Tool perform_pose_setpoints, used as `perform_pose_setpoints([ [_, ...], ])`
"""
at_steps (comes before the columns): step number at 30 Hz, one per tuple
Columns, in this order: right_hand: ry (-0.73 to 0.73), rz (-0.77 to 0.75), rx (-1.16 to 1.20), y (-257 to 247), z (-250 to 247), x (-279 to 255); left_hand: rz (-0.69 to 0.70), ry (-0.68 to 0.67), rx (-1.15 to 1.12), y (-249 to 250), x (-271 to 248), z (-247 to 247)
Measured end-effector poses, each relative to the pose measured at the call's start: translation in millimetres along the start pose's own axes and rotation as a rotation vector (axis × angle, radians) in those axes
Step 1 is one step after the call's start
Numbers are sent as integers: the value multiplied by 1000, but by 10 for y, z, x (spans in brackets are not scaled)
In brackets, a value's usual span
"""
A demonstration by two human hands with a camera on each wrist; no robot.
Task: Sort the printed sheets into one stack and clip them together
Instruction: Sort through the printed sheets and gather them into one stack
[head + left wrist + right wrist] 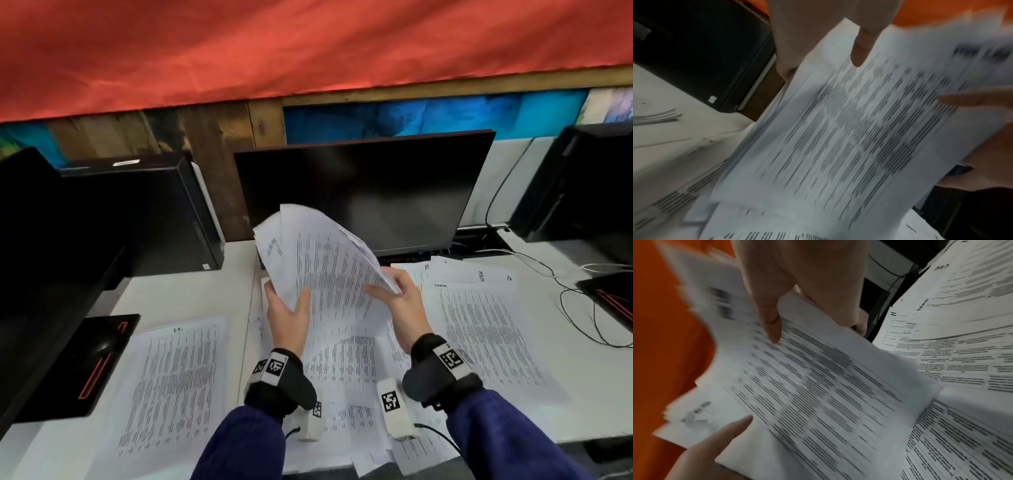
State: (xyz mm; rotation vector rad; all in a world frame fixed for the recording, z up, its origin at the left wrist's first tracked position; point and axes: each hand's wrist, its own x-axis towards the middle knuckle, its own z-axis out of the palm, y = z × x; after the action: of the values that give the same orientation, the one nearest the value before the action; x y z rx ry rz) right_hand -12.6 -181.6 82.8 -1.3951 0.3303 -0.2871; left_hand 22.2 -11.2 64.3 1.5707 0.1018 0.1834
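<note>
While fanned above the desk (239, 274), sheets (329, 274) between left hand (287, 317) and right hand (399, 298).

A dark monitor (363, 192) stands at the centre of a white counter (61, 435), flanked by black computer towers (164, 212). Behind the monitor runs a wood-plank wall (212, 137) with blue panels (428, 113), beneath a broad red cloth (274, 44).

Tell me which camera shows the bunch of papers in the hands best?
The head view: it shows the whole held bunch of papers fanned out between the left hand and the right hand. Both wrist views show only a blurred close-up of its top printed sheet, with thumbs on it.
</note>
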Motion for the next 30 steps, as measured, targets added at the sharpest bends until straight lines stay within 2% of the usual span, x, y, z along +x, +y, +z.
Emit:
perform_pose_setpoints([
  [5, 68, 123, 31, 107, 44, 96, -68, -67, 71, -46, -40, -7],
  [9, 51, 135, 9, 110, 128, 104, -80, -29, 107, -17, -18, 16],
  [13, 24, 92, 71, 55, 33, 87, -66, -36, 37, 24, -13, -56],
  [16, -11, 80, -5, 72, 112, 56, -62, -74, 79, 12, -92, -20],
  [20, 74, 32, -78, 55, 171, 109, -22, -52, 176, 58, -16, -13],
  [21, 130, -41, -140, 20, 124, 138, 8, -74, 202, 97, 36, -29],
  [23, 220, -234, -469, -112, 19, 192, 117, -135, 297, 207, 140, -71],
  [25, 199, -392, -845, -306, -28, 218, 280, -220, 439, 360, 212, -69],
  [27, 52, -412, -1059, -540, 24, 217, 481, -308, 629, 486, 250, -8],
  [30, -132, -264, -966, -663, 90, 246, 686, -372, 844, 579, 269, 117],
])
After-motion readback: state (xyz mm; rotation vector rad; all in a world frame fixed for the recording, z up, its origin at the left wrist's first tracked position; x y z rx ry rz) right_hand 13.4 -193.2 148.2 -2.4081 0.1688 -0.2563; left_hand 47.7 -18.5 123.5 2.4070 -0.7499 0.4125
